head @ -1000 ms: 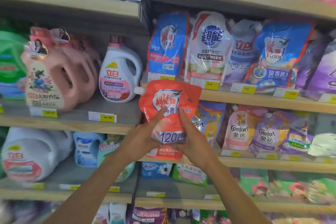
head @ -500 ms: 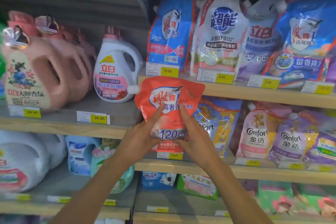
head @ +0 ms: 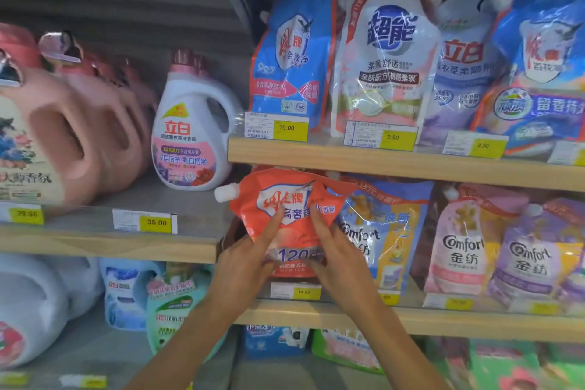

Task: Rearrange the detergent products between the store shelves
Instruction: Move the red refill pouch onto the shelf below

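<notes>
Hidden behind both palms: lower edge of the red pouch [head: 294, 222]. Gripped low by left hand [head: 243, 266] and right hand [head: 340, 260], forefingers stretched up its front. Held upright at the left end of the lower right shelf [head: 443, 320], partly covering a blue softener bag [head: 380, 231]. Unclear whether resting on the board. Pink jugs [head: 95, 136] cut off at left.

Bare shelf [head: 202, 214] room lies beside white bottle [head: 190, 142].
</notes>
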The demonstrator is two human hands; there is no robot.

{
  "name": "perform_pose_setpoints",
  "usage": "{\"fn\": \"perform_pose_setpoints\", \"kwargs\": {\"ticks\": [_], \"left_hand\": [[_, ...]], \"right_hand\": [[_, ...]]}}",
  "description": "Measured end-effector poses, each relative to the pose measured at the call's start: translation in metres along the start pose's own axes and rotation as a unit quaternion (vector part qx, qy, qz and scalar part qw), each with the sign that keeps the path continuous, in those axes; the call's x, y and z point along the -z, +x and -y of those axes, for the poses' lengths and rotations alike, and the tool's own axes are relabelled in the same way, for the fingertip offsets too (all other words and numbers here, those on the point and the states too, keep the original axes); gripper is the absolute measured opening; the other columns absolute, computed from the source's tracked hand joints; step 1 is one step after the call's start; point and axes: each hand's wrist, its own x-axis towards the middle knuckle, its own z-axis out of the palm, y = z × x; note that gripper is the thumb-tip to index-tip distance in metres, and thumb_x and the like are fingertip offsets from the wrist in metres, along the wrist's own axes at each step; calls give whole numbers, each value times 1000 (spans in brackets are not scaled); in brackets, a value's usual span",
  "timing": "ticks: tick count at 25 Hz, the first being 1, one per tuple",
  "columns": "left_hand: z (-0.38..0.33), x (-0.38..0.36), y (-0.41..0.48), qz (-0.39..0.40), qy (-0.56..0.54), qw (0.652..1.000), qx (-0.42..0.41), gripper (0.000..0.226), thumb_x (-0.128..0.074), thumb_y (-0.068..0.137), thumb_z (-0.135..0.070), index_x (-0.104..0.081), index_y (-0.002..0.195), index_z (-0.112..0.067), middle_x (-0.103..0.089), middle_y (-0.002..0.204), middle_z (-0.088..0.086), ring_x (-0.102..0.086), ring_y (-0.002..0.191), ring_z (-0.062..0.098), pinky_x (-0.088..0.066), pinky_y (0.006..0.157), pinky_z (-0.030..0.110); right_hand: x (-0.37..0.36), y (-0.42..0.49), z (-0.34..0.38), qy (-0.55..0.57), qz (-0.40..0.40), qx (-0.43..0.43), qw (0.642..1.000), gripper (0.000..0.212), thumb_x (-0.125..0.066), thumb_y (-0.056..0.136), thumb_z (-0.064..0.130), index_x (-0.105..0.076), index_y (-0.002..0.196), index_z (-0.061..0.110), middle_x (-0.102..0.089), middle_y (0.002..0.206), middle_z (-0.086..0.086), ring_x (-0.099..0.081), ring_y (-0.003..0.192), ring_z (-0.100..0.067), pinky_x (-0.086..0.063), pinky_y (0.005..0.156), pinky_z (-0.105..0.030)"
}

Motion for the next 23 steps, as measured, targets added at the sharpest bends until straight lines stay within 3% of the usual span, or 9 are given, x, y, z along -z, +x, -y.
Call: {"fn": "perform_pose_setpoints", "kwargs": {"ticks": [2,5,11,15,17,20,23], "left_hand": [[1,-9,-1,-17,-6,1000,-5,132,-84,73,-13,13,142,-70,-74,93,2,-70,81,21,-59,72,34],[7,-21,1,6,-29,999,20,127,-81,75,-12,8,142,-71,-71,91,-3,-67,78,15,-59,75,37],[17,-34,7,57,-92,991,76,124,-84,74,-9,-2,146,-68,-64,125,-1,-71,82,6,-62,79,40],[23,-39,16,97,-141,981,87,126,-86,72,-6,-5,146,-68,-58,127,-9,-68,73,-7,-57,67,15],[25,-39,18,108,-151,979,89,128,-87,70,-5,-5,146,-68,-57,128,-13,-70,72,-4,-58,66,17],[24,-38,19,115,-185,970,103,129,-85,70,3,-8,146,-68,-51,137,-15,-72,77,5,-63,70,34],[19,-33,21,123,-221,961,116,128,-81,71,10,-11,146,-68,-44,147,-12,-74,79,13,-63,70,40]], "right_hand": [[-5,-4,-8,-1,4,-8,1000,122,-87,80,22,1,161,44,-51,145,-7,-64,109,-23,-58,84,-42],[-13,-9,-15,7,15,-34,999,121,-86,81,24,2,160,47,-55,139,-3,-62,113,-20,-56,88,-39],[-17,-9,-25,90,72,-94,989,121,-85,81,19,1,156,58,-51,135,14,-61,113,-10,-55,96,-35],[-19,-7,-34,122,103,-128,979,126,-87,78,14,1,152,65,-44,132,25,-55,107,8,-50,94,-15],[-21,-5,-35,127,105,-136,977,127,-88,76,13,1,152,66,-47,131,24,-54,104,11,-43,87,-2],[-22,-3,-31,123,98,-150,976,128,-87,76,14,2,150,68,-49,124,17,-54,103,7,-49,88,-12],[-18,0,-23,120,97,-162,975,130,-86,76,11,4,148,70,-51,127,10,-57,109,-3,-52,91,-23]]}}
